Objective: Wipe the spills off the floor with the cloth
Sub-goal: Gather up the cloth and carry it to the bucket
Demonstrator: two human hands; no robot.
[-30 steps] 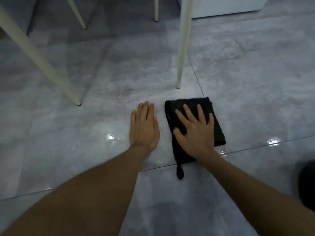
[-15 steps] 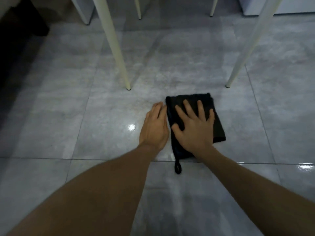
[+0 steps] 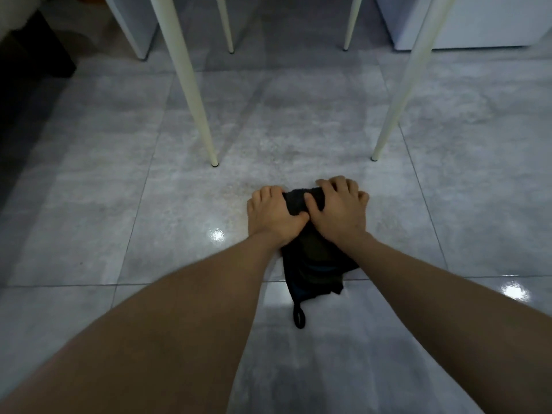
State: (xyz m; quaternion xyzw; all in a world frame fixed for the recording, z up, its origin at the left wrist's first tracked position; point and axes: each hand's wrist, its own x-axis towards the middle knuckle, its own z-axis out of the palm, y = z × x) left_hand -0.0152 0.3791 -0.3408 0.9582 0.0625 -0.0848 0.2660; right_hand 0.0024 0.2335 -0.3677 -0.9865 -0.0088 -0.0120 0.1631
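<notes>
A black cloth (image 3: 313,264) lies bunched on the grey tiled floor (image 3: 185,222), its hanging loop trailing toward me. My left hand (image 3: 273,215) grips the cloth's far left edge with curled fingers. My right hand (image 3: 339,210) presses on its far right part, fingers curled over the top edge. The two thumbs nearly touch over the cloth. A faint wet, speckled patch (image 3: 239,186) shows on the tile just left of and beyond my hands.
Two white table legs (image 3: 197,109) (image 3: 397,106) stand just beyond the cloth, with two thinner legs (image 3: 227,31) behind. A white cabinet (image 3: 466,22) is at the back right, white furniture at the back left, and a dark object (image 3: 38,52) at far left.
My left hand moved from the bare floor onto the cloth. Both hands went from flat to curled, and the cloth went from a flat rectangle to bunched. The view shifted left.
</notes>
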